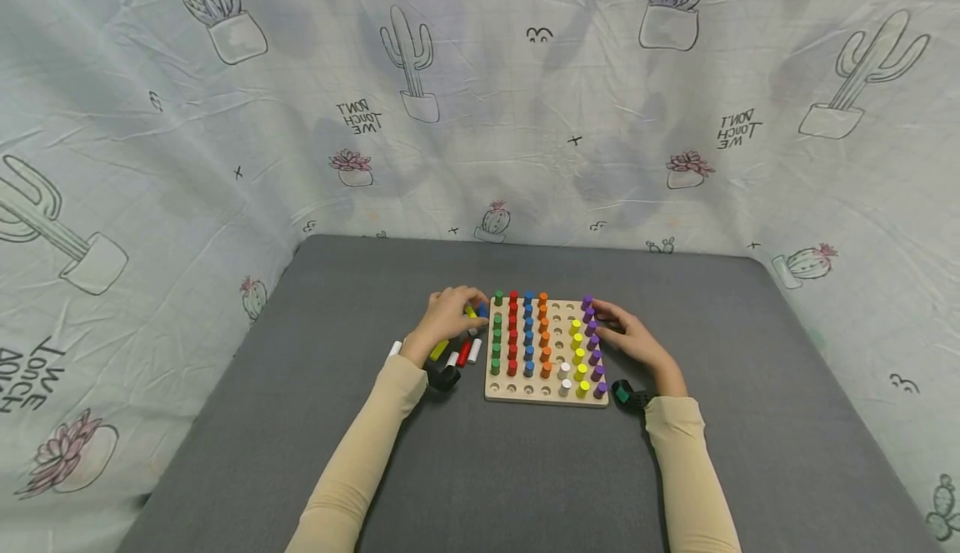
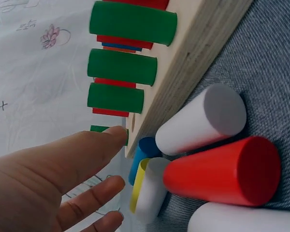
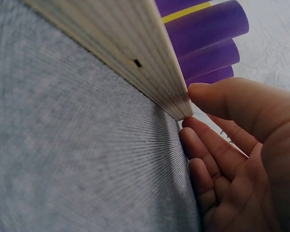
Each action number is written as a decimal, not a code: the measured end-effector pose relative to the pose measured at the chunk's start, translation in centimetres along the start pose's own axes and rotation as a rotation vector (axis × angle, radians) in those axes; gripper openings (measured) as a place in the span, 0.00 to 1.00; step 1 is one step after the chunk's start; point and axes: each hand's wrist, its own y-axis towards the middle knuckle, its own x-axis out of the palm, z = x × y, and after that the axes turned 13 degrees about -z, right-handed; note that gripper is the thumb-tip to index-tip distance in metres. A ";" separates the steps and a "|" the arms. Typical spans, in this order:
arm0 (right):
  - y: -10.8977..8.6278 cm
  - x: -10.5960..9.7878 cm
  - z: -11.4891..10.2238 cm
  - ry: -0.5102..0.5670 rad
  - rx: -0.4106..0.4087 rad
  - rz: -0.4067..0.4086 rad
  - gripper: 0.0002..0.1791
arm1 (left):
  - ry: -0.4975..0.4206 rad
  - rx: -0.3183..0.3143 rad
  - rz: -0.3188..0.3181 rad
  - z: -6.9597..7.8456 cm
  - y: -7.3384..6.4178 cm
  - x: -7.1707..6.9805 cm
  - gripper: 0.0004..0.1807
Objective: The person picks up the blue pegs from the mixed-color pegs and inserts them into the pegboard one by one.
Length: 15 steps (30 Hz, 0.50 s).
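Note:
A wooden pegboard (image 1: pixel 522 396) holds rows of green, red, blue, orange, white, yellow and purple pegs. My left hand (image 1: pixel 447 317) is over loose pegs beside the board's left side. Its thumb reaches toward the far green peg, fingers apart and loosely bent with nothing between them. Below the fingers lie a blue peg (image 2: pixel 146 145), a yellow peg (image 2: pixel 138 186) and a white peg (image 2: pixel 152 193). My right hand (image 1: pixel 637 345) rests against the board's right edge near the purple pegs (image 3: pixel 208 29), thumb tip at the upper edge, fingers loosely bent below.
Nearer the left wrist lie a red peg (image 1: pixel 464 352), a yellow peg (image 1: pixel 439 351) and several white pegs. A grey cloth (image 1: pixel 540 478) covers the table. Behind it hangs a cactus-print curtain (image 1: pixel 480 161). Dark wrist straps with cameras sit on both wrists.

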 end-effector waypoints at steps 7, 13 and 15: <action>-0.1 0.1 -0.2 0.003 0.006 -0.003 0.28 | 0.051 -0.028 -0.017 -0.3 0.4 0.2 0.21; -0.1 -0.1 -0.1 0.015 0.010 -0.008 0.28 | 0.107 -0.055 -0.042 -0.5 0.6 0.4 0.23; -0.1 -0.1 0.0 0.019 0.007 -0.011 0.28 | 0.111 -0.060 -0.049 -0.6 0.7 0.5 0.24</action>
